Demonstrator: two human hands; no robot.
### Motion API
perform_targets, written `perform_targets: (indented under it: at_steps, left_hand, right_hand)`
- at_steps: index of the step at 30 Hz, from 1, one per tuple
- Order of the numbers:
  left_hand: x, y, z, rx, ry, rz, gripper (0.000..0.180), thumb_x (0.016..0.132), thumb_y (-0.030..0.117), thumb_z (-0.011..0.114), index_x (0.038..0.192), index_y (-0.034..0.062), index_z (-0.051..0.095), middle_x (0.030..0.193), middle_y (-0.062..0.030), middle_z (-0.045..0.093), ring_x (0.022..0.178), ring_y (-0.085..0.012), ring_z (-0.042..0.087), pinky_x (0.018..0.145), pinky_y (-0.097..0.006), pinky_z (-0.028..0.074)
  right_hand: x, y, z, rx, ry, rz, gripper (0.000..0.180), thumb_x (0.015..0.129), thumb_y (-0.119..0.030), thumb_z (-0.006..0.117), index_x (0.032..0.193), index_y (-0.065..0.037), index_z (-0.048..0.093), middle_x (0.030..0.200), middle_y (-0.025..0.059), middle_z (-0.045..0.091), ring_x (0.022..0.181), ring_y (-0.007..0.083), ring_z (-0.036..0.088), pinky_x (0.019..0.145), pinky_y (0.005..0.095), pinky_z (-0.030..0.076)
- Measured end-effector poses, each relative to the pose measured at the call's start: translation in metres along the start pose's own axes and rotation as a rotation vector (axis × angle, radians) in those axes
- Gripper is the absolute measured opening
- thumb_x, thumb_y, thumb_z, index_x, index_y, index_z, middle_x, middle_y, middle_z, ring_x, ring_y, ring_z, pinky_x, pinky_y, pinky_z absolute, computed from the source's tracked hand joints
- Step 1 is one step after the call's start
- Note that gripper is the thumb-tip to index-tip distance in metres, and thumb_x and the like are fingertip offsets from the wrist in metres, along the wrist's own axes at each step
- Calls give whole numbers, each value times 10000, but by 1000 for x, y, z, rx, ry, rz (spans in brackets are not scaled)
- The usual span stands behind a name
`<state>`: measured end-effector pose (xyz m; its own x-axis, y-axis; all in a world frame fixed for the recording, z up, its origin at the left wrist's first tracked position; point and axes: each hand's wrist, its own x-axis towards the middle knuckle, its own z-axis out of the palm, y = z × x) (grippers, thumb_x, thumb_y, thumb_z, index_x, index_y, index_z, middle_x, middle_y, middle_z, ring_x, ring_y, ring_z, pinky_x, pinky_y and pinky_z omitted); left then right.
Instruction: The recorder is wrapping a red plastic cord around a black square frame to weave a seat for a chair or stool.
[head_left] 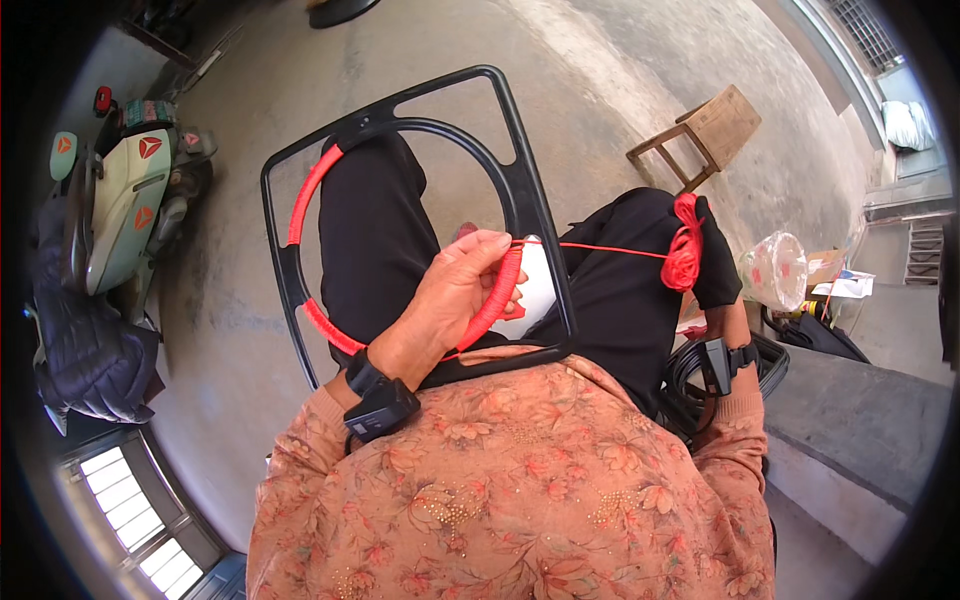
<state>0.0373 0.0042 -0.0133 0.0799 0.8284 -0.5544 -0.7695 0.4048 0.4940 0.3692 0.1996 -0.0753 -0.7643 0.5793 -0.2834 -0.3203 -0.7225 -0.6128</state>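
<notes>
A black square frame (pixel 541 205) with a round inner ring lies across my lap. Red cord is wound tightly round parts of the ring, at its left side and at its lower right (pixel 497 305). My left hand (pixel 462 283) is closed on the wound part at the lower right, thumb and forefinger pinching where the cord leaves the ring. From there a single red strand (pixel 610 248) runs taut to the right, over the frame's side. It ends at a bundle of red cord (pixel 683 248) held in my right hand (pixel 716 258), which wears a black glove.
Beyond my right knee stands a small wooden stool (pixel 724 130). A clear plastic bag (pixel 773 270) and papers lie to the right, by a grey ledge (pixel 850 410). Black rings or frames (pixel 763 365) are stacked beside my right forearm. A pale green scooter (pixel 128 215) is parked at left.
</notes>
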Motion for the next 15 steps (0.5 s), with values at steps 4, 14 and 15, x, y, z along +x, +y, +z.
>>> perform_targets:
  at_steps: [4, 14, 15]
  left_hand:
    - [-2, 1, -2, 47, 17, 39, 174, 904, 210, 579, 936, 42, 549, 749, -120, 616, 556, -186, 609, 522, -340, 560]
    - [-8, -2, -3, 21, -23, -109, 169, 908, 176, 575, 979, 25, 551, 760, -141, 629, 630, -222, 624, 546, -308, 532]
    - [-8, -4, -3, 0, -6, -133, 178, 910, 181, 573, 991, 23, 555, 765, -140, 630, 642, -223, 626, 544, -310, 532]
  right_hand:
    - [35, 27, 72, -1069, 529, -303, 401, 845, -321, 657, 1113, -26, 608, 953, 46, 662, 853, 134, 615, 746, 279, 484]
    - [118, 106, 153, -155, 91, 84, 351, 939, -284, 518, 1145, -5, 575, 947, 62, 646, 788, 146, 609, 699, 246, 485]
    - [117, 111, 153, -156, 90, 84, 351, 939, -284, 518, 1145, -5, 575, 947, 62, 646, 788, 146, 609, 699, 246, 485]
